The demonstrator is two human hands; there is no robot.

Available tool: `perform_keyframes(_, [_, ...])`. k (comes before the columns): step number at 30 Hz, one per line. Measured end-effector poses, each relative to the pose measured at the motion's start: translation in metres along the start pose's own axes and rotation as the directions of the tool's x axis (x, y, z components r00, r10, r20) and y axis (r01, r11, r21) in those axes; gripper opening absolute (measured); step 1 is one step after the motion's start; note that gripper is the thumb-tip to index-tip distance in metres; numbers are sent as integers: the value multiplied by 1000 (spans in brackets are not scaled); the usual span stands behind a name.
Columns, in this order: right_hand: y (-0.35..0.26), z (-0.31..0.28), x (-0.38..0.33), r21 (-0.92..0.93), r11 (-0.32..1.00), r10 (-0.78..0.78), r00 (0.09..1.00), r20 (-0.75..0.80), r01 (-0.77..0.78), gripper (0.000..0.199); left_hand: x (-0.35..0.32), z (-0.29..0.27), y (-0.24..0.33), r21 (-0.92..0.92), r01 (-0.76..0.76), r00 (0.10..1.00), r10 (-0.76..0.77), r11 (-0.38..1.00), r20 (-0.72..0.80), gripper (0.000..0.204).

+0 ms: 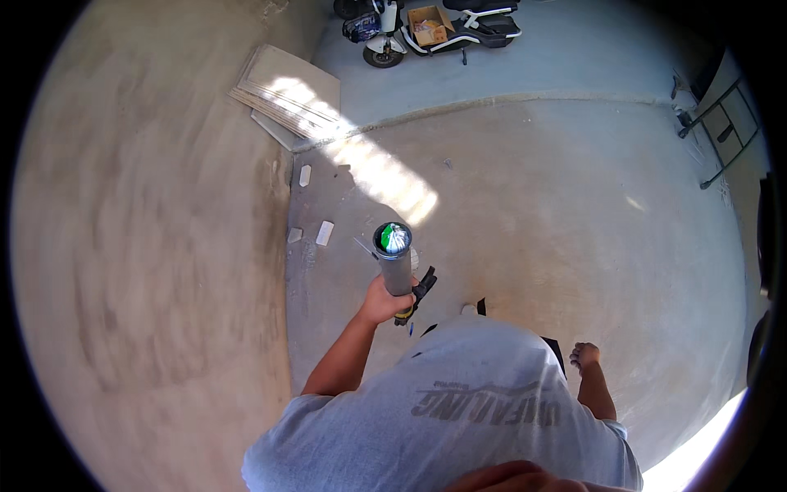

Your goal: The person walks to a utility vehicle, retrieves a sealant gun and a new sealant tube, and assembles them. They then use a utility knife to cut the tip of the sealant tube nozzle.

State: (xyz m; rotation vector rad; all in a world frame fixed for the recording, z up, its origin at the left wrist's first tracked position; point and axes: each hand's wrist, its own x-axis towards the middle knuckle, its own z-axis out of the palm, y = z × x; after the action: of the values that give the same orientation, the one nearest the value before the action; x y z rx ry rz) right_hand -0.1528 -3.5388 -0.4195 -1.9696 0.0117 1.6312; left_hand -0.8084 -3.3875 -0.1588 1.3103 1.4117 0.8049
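My left hand (pixel 384 302) grips a caulking gun (pixel 396 273) by its thick grey barrel, out in front of my body. The barrel's open upper end faces up and shows green and silvery foil inside. Beside my fingers, the gun's black handle and trigger (pixel 424 287) stick out to the right. My right hand (pixel 584 355) hangs by my right side with its fingers curled in; nothing shows in it. It is well apart from the caulking gun.
A plastered wall (pixel 156 246) rises on the left, with flat boards (pixel 287 86) leaning at its far end. Small white pieces (pixel 325 233) lie along its foot. Beyond a floor ridge stands a scooter (pixel 471 33) carrying a cardboard box (pixel 429 26). A metal frame (pixel 725 131) leans at the right.
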Motion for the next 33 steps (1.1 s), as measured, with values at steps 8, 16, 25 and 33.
perform_keyframes(8, [-208, 119, 29, -442, 893, -153, 980, -128, 81, 28, 94, -48, 0, -4, 181, 969, -179, 984, -172, 65])
perform_keyframes(16, [-347, 279, 261, -537, 842, 6, 994, 108, 53, 34, 160, -27, -32, -45, 428, 838, -415, 903, -355, 55])
perform_keyframes(25, [-479, 462, 300, -680, 565, -128, 864, 488, 468, 17, 249, 18, 18, 8, 488, 740, -408, 873, -534, 33])
perform_keyframes(33, [-436, 506, 381, -483, 73, -593, 427, 683, 872, 18, 227, -26, -128, 68, 473, 839, -426, 878, -340, 55])
